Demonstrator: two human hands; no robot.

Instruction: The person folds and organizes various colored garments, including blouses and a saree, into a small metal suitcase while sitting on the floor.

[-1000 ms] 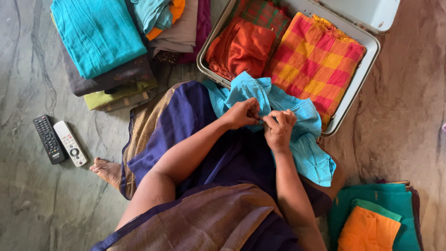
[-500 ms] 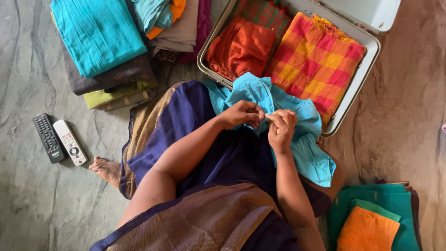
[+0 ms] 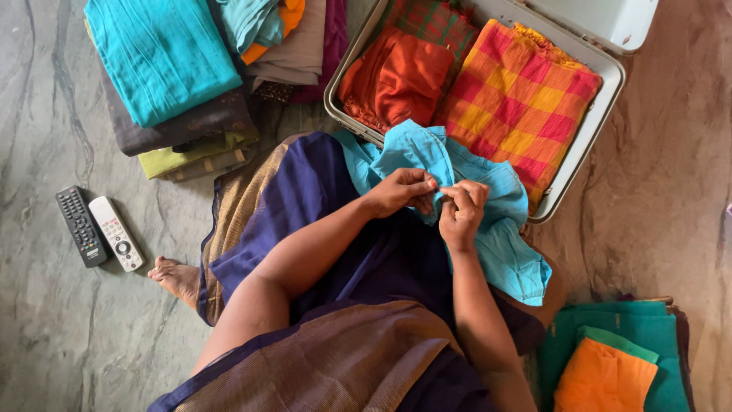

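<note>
A light blue garment [image 3: 496, 229] lies crumpled across my lap, over a dark blue and brown sari. My left hand [image 3: 400, 191] and my right hand [image 3: 461, 210] meet at its middle, fingertips pinching the same small fold of blue cloth between them. Just beyond the garment stands an open grey suitcase [image 3: 602, 99] holding a folded orange cloth [image 3: 396, 76] and an orange, pink and yellow checked cloth [image 3: 515, 99].
A stack of folded clothes topped by a turquoise piece [image 3: 160, 53] lies at the far left. Two remote controls, black [image 3: 80, 226] and white [image 3: 115, 233], rest on the stone floor. Teal and orange folded cloths [image 3: 610, 366] sit at lower right. My bare foot [image 3: 177, 278] shows at left.
My hands have shifted slightly on the blue garment, the fingers working the pinched fold closer together. Everything else stays where it was.
</note>
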